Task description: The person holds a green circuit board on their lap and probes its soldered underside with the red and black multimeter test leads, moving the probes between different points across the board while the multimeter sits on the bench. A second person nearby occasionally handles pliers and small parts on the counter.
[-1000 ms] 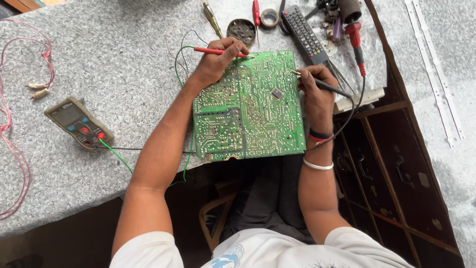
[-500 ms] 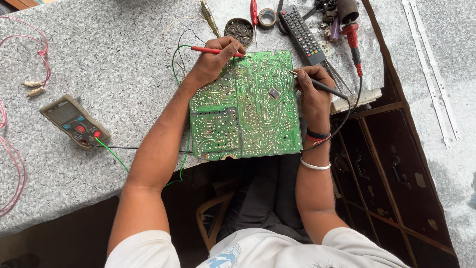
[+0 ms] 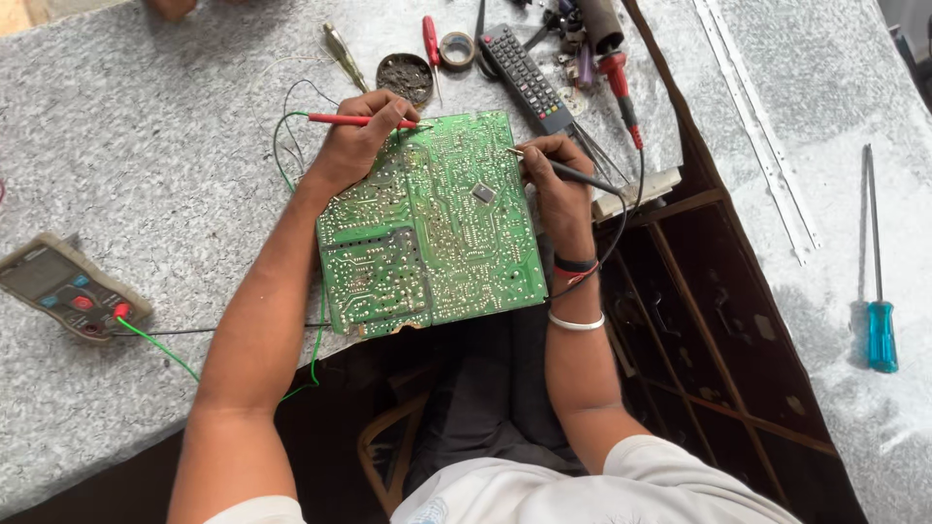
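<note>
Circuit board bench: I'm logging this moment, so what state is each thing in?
Circuit board: solder side up, overhanging the table edge.
Red probe: in left hand, tip on board.
Black probe: in right hand, tip on board.
Multimeter: flat, leads plugged in.
Blue screwdriver: lying untouched.

Bright green rectangular circuit board [image 3: 432,228] dead centre, speckled all over with silver solder dots and pale traces, a small grey square chip on it; at its eleven o'clock the left hand [image 3: 357,136] pinches a red pencil-thin probe [image 3: 354,120], at two o'clock the right hand [image 3: 553,170] grips a black one [image 3: 582,179]. Out at nine o'clock, a grey handheld multimeter [image 3: 68,288] with red and blue buttons trails green and black leads over the speckled grey stone tabletop [image 3: 165,165]. At three o'clock, a screwdriver with a turquoise handle [image 3: 880,330]; at twelve, a black remote control with pale keys [image 3: 524,66].
</note>
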`<state>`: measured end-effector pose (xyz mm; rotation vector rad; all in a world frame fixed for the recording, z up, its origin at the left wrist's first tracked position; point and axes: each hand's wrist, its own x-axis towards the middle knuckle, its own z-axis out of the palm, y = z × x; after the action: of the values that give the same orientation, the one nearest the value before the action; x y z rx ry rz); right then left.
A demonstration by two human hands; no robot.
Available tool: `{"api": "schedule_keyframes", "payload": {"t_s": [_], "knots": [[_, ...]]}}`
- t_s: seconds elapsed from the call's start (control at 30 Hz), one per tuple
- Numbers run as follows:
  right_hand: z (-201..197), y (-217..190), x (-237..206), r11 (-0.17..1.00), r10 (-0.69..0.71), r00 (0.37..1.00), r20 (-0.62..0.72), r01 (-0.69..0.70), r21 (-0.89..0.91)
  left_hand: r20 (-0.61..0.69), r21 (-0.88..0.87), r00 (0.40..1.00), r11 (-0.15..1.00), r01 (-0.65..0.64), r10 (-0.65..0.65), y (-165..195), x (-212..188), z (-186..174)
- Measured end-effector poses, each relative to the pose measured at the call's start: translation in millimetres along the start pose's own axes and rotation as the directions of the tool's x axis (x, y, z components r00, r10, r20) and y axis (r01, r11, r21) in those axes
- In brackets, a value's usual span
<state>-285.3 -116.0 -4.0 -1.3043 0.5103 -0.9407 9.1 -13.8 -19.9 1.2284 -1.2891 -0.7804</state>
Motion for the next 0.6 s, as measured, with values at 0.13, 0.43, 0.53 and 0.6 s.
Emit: {"api": "schedule_keyframes", "payload": {"t_s": [0.13,0.43,0.53,0.6], "knots": [[-1,2,-1,0.997,-0.022,1.000,-0.009,0.021,-0.074,0.002,-0.029,0.999,0.999,0.035,-0.035,2,-2,-1],[-5,9,-4,0.997,-0.002,0.996,-0.090,-0.004,-0.075,0.008,0.125,0.999,0.991,-0.037,0.036,8,-2,3],[-4,9,-4,0.996,0.052,0.995,-0.087,-0.058,-0.068,-0.007,0.029,1.000,0.999,0.031,-0.031,12,-3,6],[-5,7,-5,0.986,0.132,0.984,-0.117,-0.143,-0.091,-0.028,0.059,0.994,0.993,0.105,-0.103,16,-4,8]]}}
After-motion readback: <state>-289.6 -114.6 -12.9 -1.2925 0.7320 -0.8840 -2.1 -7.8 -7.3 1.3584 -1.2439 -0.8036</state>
